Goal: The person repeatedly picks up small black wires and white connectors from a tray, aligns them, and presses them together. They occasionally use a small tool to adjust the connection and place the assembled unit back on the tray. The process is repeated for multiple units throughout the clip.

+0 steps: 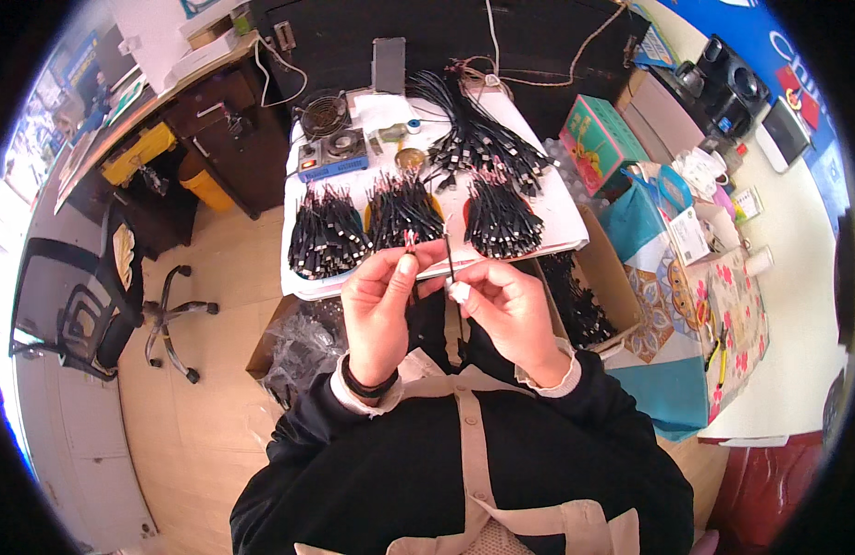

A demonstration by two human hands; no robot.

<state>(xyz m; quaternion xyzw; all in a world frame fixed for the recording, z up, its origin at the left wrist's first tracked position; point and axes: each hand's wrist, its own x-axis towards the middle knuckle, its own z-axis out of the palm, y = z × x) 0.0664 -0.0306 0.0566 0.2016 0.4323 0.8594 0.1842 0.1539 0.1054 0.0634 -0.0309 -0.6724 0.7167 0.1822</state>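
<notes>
My left hand [383, 301] is closed in a pinch around a cable whose stripped end, with red and white wires [410, 239], sticks up past the fingertips. Beside it, my right hand [509, 313] pinches a thin black stick-like piece [449, 248] that stands upright; whether it is a cable or a tool I cannot tell. A small white patch covers the tip of my right thumb. Both hands hang just in front of the white worktable [557, 231]. Bundles of short black cables, a left one [326, 236], a middle one [404, 211] and a right one [503, 222], lie along its near side.
Behind the bundles stand a blue soldering-station-like box [333, 169] and a fan [326, 116]. More black cables [478, 134] are heaped at the back. A carton of cables [580, 301] sits below right; yellow-handled pliers [717, 356] rest on the side table. An office chair [85, 287] is left.
</notes>
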